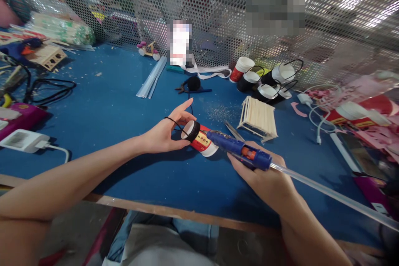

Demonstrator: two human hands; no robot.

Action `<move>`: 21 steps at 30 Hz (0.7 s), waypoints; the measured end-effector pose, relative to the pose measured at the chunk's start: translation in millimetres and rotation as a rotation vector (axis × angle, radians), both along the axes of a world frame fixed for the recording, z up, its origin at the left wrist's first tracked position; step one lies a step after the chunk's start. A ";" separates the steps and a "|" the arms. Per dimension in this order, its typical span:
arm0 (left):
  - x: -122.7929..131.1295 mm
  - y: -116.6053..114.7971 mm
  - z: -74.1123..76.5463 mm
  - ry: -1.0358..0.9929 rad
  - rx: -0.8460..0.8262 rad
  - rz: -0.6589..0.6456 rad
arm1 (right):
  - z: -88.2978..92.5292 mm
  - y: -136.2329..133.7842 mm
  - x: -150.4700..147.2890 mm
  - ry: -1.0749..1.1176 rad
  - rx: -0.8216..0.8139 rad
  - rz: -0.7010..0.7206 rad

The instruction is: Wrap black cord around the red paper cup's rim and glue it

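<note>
My left hand (170,131) curls round the near end of a small paper cup (204,140), red and white with a yellow label, lying tilted on its side. Black cord (193,131) is wound round the cup near one end, and a strand loops over my fingers. In my right hand (264,174) is a blue glue gun (233,145), its nozzle at the cup beside the wound cord. A long clear glue stick (327,193) sticks out of its back. Scissors (233,131) lie partly hidden behind the gun.
A stick frame (258,118) stands to the right, with several cord-wrapped cups (247,80) behind it. Pliers (181,88), a cord ball (193,83) and glue sticks (152,77) lie further back. A perforated metal screen (212,16) borders the table (121,104). Chargers and cables sit at both sides.
</note>
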State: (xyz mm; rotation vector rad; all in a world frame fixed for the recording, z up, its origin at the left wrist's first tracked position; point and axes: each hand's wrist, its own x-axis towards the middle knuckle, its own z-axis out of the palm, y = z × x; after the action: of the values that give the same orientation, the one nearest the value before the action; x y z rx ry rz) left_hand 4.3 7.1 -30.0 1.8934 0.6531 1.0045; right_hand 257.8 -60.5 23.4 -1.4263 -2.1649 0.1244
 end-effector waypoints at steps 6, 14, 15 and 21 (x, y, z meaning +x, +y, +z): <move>-0.2 0.0 -0.2 -0.011 0.000 -0.004 | 5.3 -0.8 -1.3 -0.007 -0.068 0.013; -0.5 -1.4 0.8 -0.018 0.022 -0.023 | 0.0 5.0 0.8 0.037 -0.057 0.011; -0.3 -1.5 1.0 -0.019 0.023 -0.021 | -1.0 5.3 1.1 0.050 -0.066 0.007; 0.3 -1.0 -0.2 -0.024 0.034 -0.010 | -4.2 4.3 1.1 0.113 -0.109 -0.054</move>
State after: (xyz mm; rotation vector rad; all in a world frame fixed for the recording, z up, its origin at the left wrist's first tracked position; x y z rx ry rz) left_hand 4.6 6.1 -30.2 1.9087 0.6158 1.0367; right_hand 259.0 -56.3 19.2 -1.4996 -2.0536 0.2994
